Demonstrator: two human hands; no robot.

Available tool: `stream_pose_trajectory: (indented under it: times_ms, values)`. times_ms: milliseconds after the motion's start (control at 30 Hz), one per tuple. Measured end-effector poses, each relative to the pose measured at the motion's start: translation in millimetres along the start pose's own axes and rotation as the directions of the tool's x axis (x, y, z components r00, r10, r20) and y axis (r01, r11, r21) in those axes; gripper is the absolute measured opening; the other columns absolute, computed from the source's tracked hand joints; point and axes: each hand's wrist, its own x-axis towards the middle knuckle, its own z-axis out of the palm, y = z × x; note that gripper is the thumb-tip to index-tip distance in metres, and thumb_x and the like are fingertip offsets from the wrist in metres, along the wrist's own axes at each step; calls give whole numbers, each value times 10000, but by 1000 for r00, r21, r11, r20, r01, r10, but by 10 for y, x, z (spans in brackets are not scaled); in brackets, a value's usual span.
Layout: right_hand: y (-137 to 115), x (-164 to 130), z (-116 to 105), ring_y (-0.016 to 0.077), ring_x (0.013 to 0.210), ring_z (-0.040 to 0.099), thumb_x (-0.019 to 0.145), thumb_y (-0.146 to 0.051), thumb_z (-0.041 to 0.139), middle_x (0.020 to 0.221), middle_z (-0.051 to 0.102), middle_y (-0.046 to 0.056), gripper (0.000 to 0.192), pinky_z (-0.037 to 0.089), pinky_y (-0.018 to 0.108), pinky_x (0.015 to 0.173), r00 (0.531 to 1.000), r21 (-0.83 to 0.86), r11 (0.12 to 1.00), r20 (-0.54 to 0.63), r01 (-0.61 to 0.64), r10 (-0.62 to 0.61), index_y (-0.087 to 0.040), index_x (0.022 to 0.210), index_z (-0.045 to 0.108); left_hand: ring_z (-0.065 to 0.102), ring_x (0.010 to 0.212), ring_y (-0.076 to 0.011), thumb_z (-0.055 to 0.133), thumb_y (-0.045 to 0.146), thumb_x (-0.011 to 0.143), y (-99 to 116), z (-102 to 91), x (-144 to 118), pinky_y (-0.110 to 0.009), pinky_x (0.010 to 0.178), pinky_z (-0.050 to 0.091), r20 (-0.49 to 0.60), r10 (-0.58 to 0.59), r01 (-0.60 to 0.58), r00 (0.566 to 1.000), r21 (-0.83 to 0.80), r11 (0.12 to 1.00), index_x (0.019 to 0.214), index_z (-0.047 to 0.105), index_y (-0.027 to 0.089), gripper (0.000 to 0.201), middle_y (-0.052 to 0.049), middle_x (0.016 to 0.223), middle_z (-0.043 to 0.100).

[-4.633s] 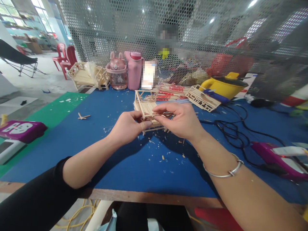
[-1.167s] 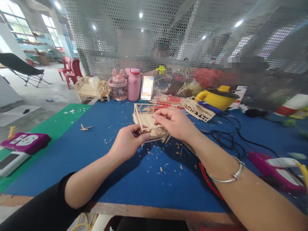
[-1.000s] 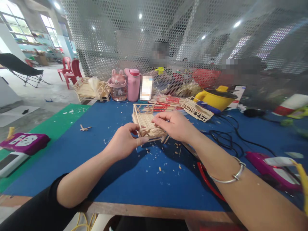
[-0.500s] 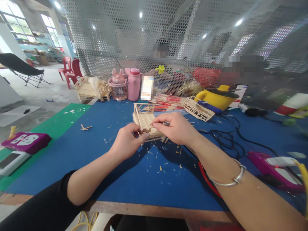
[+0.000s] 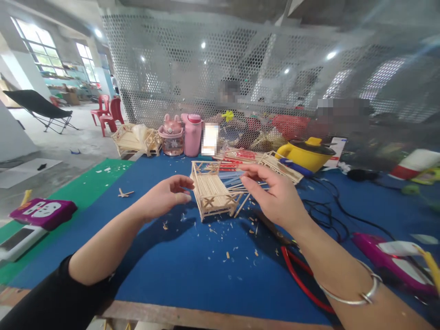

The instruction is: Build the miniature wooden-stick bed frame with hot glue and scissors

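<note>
A small model bed [image 5: 215, 188] built from thin wooden sticks, with crossed pieces in its end frames, stands upright on the blue mat. Close by its left side is my left hand [image 5: 172, 192], fingers apart and slightly curled, with nothing visible in it. My right hand [image 5: 271, 192] hovers to the right of the model, thumb and fingers parted, above loose wooden sticks [image 5: 242, 205]. Red-handled cutters [image 5: 290, 261] lie on the mat below my right forearm, partly hidden by it.
A larger stick model [image 5: 134, 140], pink bottles [image 5: 192, 135] and a phone [image 5: 209, 140] stand along the back. A flat stick frame [image 5: 285, 167] leans near a yellow pot [image 5: 305, 156]. Black cables [image 5: 326, 215] and purple power strips [image 5: 44, 211] lie at the sides; a perforated metal screen [image 5: 165, 59] rises behind.
Both hands have come off the model bed and moved apart, left hand leftward and right hand rightward. The crossed end frame nearest me is now uncovered.
</note>
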Motion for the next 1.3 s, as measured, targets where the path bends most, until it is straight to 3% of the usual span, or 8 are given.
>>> stream_pose_trajectory:
  times_ms: [133, 200, 333, 467, 700, 933, 1133, 1300]
  values:
    - [93, -150, -41, 167, 817, 626, 844, -347, 560, 901, 686, 42, 268, 479, 295, 772, 992, 64, 996, -103, -69, 76, -192, 1053, 626, 633, 764, -148, 729, 283, 589, -79, -66, 124, -270, 663, 487, -221, -30, -16, 975, -203, 979, 921, 624, 180, 363, -50, 973, 671]
    - [140, -228, -12, 168, 818, 626, 847, -359, 556, 898, 684, 41, 265, 481, 289, 758, 985, 98, 989, -125, -108, 120, -196, 1046, 621, 619, 690, -123, 737, 361, 587, -155, -85, 192, -256, 623, 476, -334, -18, -56, 943, -211, 976, 936, 609, 172, 417, -44, 936, 670]
    - [201, -334, 55, 173, 801, 627, 847, -361, 542, 870, 682, 43, 256, 480, 286, 737, 983, 91, 986, -113, -138, 148, -191, 1019, 625, 505, 525, -78, 767, 428, 537, -296, -124, 270, -220, 548, 411, -462, 31, -98, 886, -122, 988, 834, 629, 145, 433, 33, 620, 596]
    - [224, -369, 88, 176, 777, 629, 835, -327, 528, 840, 682, 43, 252, 480, 298, 743, 991, 58, 991, -41, -124, 126, -177, 1016, 619, 489, 502, -92, 751, 473, 551, -352, -102, 247, -235, 542, 409, -453, 64, -91, 889, -36, 995, 782, 681, 136, 415, 28, 541, 580]
    - [222, -396, 162, 181, 759, 633, 813, -308, 520, 829, 688, 42, 229, 481, 301, 715, 985, 97, 980, 29, -173, 171, -187, 976, 625, 564, 581, -130, 665, 502, 634, -381, -34, 205, -248, 585, 448, -424, 99, -82, 900, 59, 995, 850, 677, 142, 420, -16, 679, 659]
    - [251, -392, 182, 172, 727, 614, 811, -295, 502, 802, 669, 40, 228, 476, 295, 701, 977, 122, 970, 0, -212, 214, -181, 970, 620, 600, 631, -156, 659, 426, 655, -455, -50, 223, -262, 602, 460, -395, 138, -100, 908, 117, 988, 872, 691, 152, 351, -46, 752, 705]
    - [263, -399, 212, 164, 703, 606, 797, -287, 513, 784, 660, 30, 222, 476, 287, 685, 976, 130, 967, 29, -219, 217, -185, 961, 622, 638, 719, -170, 655, 390, 663, -476, -30, 243, -302, 710, 501, -377, 204, -175, 904, 108, 979, 885, 681, 151, 327, -63, 822, 718]
    - [254, -401, 212, 161, 703, 604, 794, -277, 516, 792, 663, 31, 213, 482, 289, 686, 976, 138, 966, 21, -218, 217, -186, 957, 618, 653, 789, -180, 655, 349, 690, -390, 40, 189, -328, 775, 521, -390, 309, -283, 867, 126, 951, 908, 654, 147, 297, -63, 840, 709]
